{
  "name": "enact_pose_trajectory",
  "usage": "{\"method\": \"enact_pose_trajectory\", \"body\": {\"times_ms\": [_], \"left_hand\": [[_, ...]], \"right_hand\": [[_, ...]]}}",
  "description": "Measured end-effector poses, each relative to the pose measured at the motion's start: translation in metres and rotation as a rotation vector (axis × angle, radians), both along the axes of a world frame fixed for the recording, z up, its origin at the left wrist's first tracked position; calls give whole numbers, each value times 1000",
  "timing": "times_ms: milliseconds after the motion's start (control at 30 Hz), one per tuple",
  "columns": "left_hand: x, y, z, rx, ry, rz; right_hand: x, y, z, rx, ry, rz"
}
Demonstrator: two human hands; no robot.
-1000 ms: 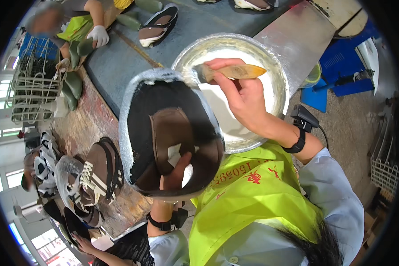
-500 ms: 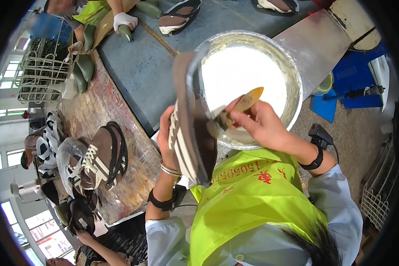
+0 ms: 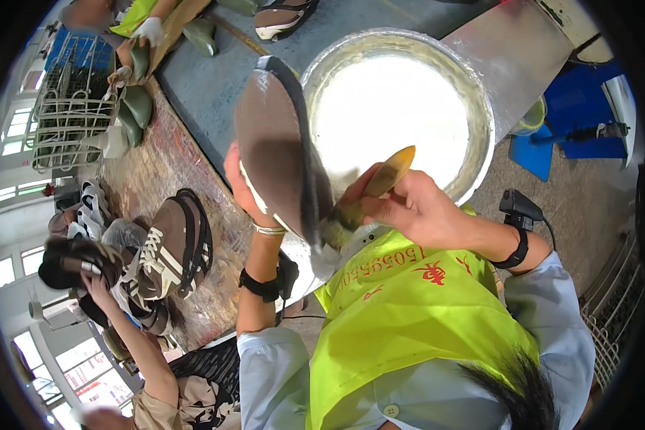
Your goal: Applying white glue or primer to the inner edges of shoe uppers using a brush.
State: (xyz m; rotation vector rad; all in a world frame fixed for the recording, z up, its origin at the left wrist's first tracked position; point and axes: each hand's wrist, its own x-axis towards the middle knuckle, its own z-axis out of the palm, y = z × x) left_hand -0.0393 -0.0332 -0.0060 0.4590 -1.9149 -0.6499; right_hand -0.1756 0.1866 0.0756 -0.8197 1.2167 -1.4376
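Above the apron [image 3: 408, 322], the right hand [image 3: 424, 210] is curled round a brush [image 3: 390, 173], bristles blurred at the low end of the brown shoe upper [image 3: 269, 136]; the left hand [image 3: 244, 188] grips that upper's left side, fingers partly hidden; beyond stands a white-filled basin [image 3: 484, 107]; farther, another shoe [image 3: 283, 19] rests on the table [image 3: 206, 97].

The brush [image 3: 393, 173] is right of the shoe upper [image 3: 271, 132], before the basin [image 3: 482, 107]; a table [image 3: 218, 287] lies left.
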Motion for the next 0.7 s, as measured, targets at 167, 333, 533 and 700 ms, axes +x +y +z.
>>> {"method": "enact_pose_trajectory", "body": {"times_ms": [167, 333, 533, 700], "left_hand": [[11, -4, 18, 14, -24, 26], [27, 21, 30, 236, -187, -50], [50, 48, 60, 498, -367, -144], [31, 33, 89, 571, -446, -205]], "right_hand": [[0, -7, 15, 116, -268, 53], [-6, -11, -3, -13, 131, -192], [-20, -37, -9, -303, 544, -357], [-32, -45, -12, -292, 645, -359]]}}
